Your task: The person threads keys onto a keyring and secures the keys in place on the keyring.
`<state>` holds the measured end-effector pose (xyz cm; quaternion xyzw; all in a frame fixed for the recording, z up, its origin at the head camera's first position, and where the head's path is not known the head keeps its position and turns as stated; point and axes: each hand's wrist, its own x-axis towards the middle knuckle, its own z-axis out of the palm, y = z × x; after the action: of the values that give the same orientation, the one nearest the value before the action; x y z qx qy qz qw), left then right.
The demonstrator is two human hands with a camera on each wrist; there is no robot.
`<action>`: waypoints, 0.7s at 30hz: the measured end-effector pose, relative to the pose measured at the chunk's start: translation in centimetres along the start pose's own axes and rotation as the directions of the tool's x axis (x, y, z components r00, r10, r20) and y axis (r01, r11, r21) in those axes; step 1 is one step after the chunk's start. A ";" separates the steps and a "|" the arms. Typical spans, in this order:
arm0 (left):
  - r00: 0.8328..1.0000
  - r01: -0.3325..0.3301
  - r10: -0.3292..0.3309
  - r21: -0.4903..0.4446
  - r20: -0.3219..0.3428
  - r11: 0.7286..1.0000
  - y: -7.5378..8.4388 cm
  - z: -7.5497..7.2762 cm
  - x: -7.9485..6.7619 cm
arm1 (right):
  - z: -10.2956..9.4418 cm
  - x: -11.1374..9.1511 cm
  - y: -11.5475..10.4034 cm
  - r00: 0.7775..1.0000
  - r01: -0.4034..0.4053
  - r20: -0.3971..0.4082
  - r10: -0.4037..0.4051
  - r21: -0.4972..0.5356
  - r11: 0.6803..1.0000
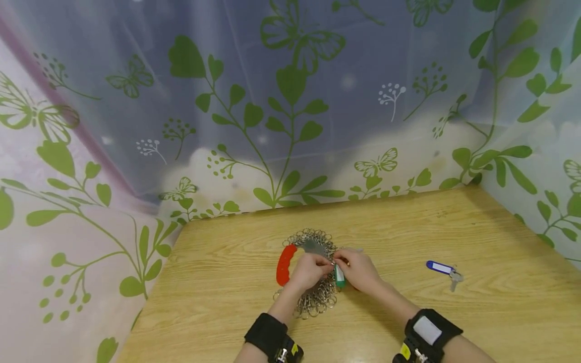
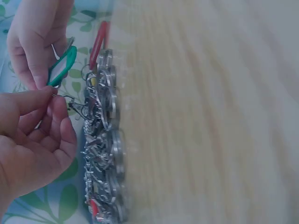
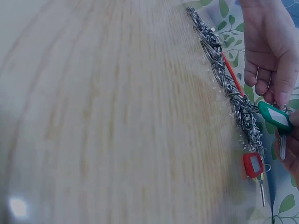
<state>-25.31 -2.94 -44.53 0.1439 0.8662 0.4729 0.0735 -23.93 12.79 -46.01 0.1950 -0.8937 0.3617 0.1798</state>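
Observation:
A flat grey plate (image 1: 314,247) with a red handle (image 1: 284,264) and many metal rings (image 1: 313,305) around its edge lies on the table. Over its right side, my left hand (image 1: 309,272) pinches a small metal ring between thumb and forefinger. Facing it, my right hand (image 1: 360,269) pinches a green key tag (image 3: 275,116) by its end. A key (image 3: 282,145) hangs beside that tag. The fingertips of both hands almost meet, so the exact link between tag and ring is hidden. A red key tag (image 3: 253,164) with a key hangs among the rings.
To the right on the wooden table (image 1: 218,282) lies a blue key tag (image 1: 439,267) with a key (image 1: 455,278). Patterned curtains (image 1: 245,126) with green leaves and butterflies rise along the back and sides of the table.

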 end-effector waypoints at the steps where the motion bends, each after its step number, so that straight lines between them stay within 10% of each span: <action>1: 1.000 -0.015 0.015 0.013 0.006 1.000 -0.1 0.0 0.0 | 0.0 0.0 0.0 1.000 -0.010 0.003 0.010 0.011 1.000; 16: 0.995 0.047 -0.050 -0.039 -0.087 0.998 0.3 0.3 0.2 | 0.4 -0.2 0.2 0.980 0.192 -0.030 -0.197 -0.121 0.974; 21: 0.997 0.035 -0.036 -0.023 -0.067 0.999 0.0 0.4 0.1 | 0.3 -0.2 0.1 0.998 0.063 0.006 -0.062 -0.073 0.995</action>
<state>-25.33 -2.57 -44.70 0.1116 0.8653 0.4856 0.0542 -23.89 12.69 -46.38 0.2168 -0.9001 0.3227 0.1966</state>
